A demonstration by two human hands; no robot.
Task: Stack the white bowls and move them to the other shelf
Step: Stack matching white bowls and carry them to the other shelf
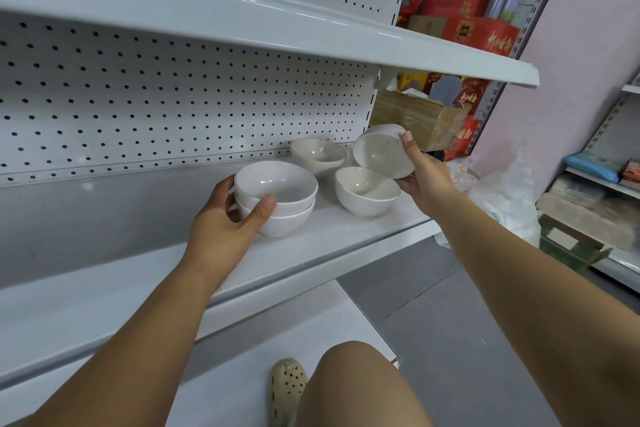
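Two white bowls stand nested as a stack [277, 198] on the white middle shelf [138, 288]. My left hand [225, 222] grips this stack from the left, thumb on the front wall. To the right, a single white bowl [365, 191] sits on the shelf, and another bowl [318, 154] stands behind near the pegboard. My right hand [422, 173] holds a tilted white bowl [381, 154] lifted above the single bowl, thumb on its rim. A further bowl rim [384, 130] shows just behind the tilted one.
An upper shelf [311, 35] overhangs the bowls. A cardboard box [415, 114] and red boxes [478, 31] sit at the right end. A lower shelf [259, 340] lies below. My knee and shoe [287, 388] are near it. Another shelving unit [606, 191] stands far right.
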